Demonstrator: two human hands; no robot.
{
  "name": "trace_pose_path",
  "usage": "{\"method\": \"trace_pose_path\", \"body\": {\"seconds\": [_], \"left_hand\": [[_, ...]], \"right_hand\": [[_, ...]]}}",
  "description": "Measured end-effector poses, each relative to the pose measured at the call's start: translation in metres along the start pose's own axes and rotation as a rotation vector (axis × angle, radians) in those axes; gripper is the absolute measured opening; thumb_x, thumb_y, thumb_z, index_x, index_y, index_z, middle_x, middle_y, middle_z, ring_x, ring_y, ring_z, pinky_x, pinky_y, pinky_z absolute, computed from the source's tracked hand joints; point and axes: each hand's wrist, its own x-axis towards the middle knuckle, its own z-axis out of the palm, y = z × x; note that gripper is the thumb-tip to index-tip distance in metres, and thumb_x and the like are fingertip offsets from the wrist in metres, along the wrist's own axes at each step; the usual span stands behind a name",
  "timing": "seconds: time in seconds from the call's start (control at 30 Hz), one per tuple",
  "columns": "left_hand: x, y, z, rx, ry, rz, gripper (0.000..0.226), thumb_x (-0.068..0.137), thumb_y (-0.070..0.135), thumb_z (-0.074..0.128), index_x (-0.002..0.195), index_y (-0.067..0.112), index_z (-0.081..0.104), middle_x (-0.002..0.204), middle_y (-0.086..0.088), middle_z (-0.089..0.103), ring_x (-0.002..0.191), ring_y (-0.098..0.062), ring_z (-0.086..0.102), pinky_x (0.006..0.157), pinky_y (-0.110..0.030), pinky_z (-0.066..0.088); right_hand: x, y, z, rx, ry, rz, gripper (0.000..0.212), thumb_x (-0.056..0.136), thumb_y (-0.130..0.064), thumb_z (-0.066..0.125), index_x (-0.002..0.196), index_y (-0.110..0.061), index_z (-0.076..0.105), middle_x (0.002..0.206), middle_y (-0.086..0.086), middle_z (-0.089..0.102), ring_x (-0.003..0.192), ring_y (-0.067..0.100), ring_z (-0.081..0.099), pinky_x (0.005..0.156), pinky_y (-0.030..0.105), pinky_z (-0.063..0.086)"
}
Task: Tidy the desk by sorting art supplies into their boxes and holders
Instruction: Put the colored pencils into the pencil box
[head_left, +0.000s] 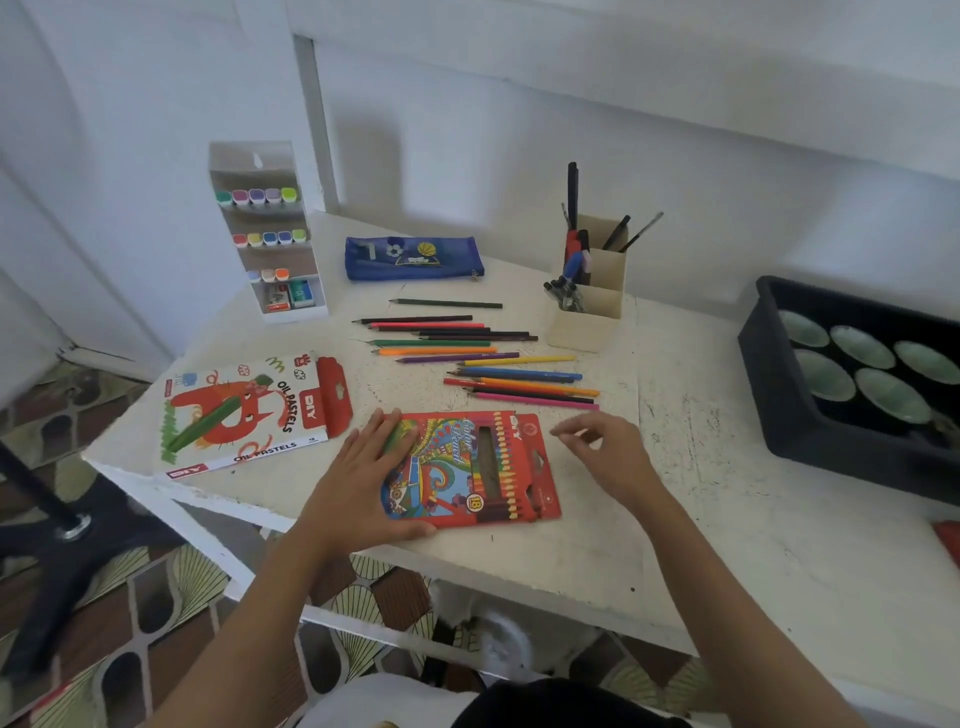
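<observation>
Near the counter's (675, 519) front edge the left hand (363, 478) presses flat on the colour pencil box (467, 467), the right hand (608, 452) hovers empty, loosely curled, beside its flap, which likely needs opening before the loose pencils (478, 353) behind go in.

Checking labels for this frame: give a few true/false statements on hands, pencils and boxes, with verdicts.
1. The left hand lies flat on the colour pencil box. True.
2. The loose pencils are inside the blue pouch. False: they lie on the desk, between pouch and box.
3. The right hand holds a pencil. False: it holds nothing, beside the box's flap.
4. The oil pastels box lies left of the colour pencil box. True.
</observation>
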Motion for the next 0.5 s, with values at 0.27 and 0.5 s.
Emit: {"method": "trace_pose_path", "body": {"seconds": [0.27,0.5], "left_hand": [[-0.001,0.004,-0.003,0.017,-0.005,-0.004,0.117,0.054,0.098,0.030,0.149,0.035,0.002,0.158,0.009,-0.012,0.142,-0.005,-0.021,0.117,-0.035,-0.004],[-0.002,0.003,-0.002,0.013,-0.012,-0.019,0.119,0.053,0.099,0.027,0.150,0.033,0.005,0.158,0.008,-0.011,0.142,-0.006,-0.020,0.117,-0.035,-0.006]], "right_hand": [[0.073,-0.031,0.033,-0.370,-0.165,-0.142,0.015,0.089,-0.017,0.059,0.103,-0.017,0.064,0.100,0.001,0.049,0.090,0.016,0.052,0.082,0.033,0.047],[0.076,-0.045,0.052,-0.564,-0.150,-0.146,0.004,0.090,-0.022,0.058,0.089,-0.018,0.059,0.096,-0.002,0.044,0.089,0.019,0.054,0.066,0.032,0.045]]}}
